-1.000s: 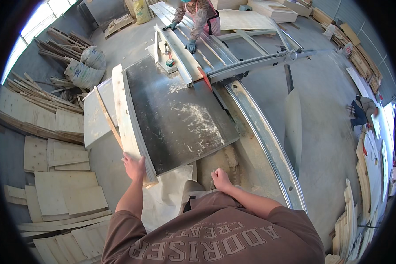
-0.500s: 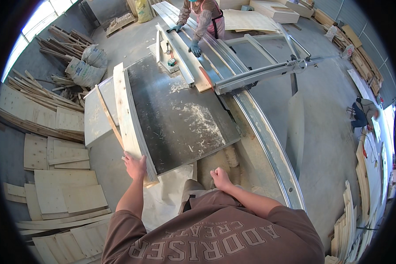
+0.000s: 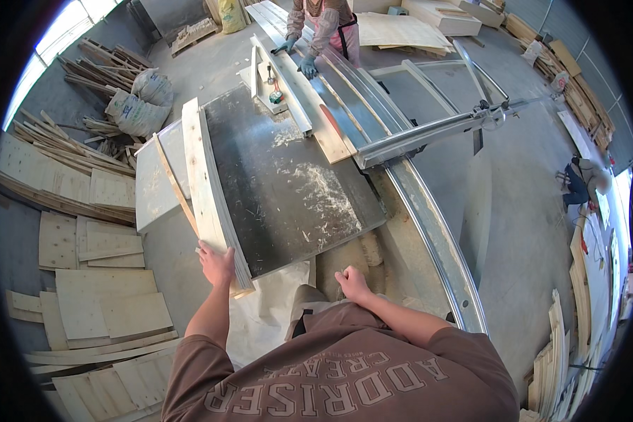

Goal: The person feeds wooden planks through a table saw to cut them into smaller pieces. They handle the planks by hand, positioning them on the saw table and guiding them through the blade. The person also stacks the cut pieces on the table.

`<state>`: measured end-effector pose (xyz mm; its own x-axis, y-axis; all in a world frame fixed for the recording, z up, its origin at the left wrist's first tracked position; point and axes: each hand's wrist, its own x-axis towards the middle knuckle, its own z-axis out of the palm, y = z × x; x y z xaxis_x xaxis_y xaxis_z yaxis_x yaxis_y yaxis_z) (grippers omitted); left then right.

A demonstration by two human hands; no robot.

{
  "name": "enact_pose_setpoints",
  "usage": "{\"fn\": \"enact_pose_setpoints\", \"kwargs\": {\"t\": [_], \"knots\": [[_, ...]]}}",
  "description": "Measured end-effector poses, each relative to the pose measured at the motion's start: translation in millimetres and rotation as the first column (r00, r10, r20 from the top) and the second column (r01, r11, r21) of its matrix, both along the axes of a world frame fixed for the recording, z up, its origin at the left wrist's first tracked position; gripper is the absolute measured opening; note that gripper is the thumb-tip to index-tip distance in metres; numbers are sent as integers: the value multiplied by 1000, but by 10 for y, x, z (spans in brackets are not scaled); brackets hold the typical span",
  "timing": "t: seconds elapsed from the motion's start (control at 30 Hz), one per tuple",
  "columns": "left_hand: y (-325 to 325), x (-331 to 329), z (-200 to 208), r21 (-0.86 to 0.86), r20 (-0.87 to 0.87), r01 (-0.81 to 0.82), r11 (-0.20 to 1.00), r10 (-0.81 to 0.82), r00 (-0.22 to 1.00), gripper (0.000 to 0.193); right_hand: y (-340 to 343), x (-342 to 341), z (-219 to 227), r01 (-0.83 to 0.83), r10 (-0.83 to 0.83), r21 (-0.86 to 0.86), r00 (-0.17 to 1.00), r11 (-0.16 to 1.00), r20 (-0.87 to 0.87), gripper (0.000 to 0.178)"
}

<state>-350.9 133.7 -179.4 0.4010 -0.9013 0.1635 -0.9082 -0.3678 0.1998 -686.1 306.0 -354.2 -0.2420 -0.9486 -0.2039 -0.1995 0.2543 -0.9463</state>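
Observation:
My left hand (image 3: 216, 263) rests on the near end of a stack of long pale plywood strips (image 3: 207, 176) lying along the left side of the dark saw table (image 3: 288, 190). My right hand (image 3: 352, 283) is closed in a loose fist, held empty at the table's near edge. A thin wooden strip (image 3: 174, 184) lies slanted just left of the stack. Across the table a person in gloves (image 3: 309, 63) holds a wooden board (image 3: 327, 130) on the sliding carriage beside the fence (image 3: 281, 88).
A long metal rail (image 3: 436, 239) curves along the table's right side, with a metal arm (image 3: 429, 130) crossing it. Plywood offcuts (image 3: 91, 281) are stacked on the floor at left, sacks (image 3: 137, 109) and scrap wood behind them. Sawdust covers the table.
The person opposite has pushed the board and sliding carriage toward me. My hands have stayed about where they were.

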Motion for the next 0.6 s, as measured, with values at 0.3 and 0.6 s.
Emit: {"fn": "enact_pose_setpoints", "kwargs": {"t": [0.3,0.6], "knots": [[-33,17,-2,-9,10,0,1000,0,1000,111,-38,-10,-42,6,-5,59,1000,998,-16,42],[-51,59,-43,6,30,-3,1000,3,1000,111,-50,25,-84,71,-68,64,996,995,-54,46]]}}
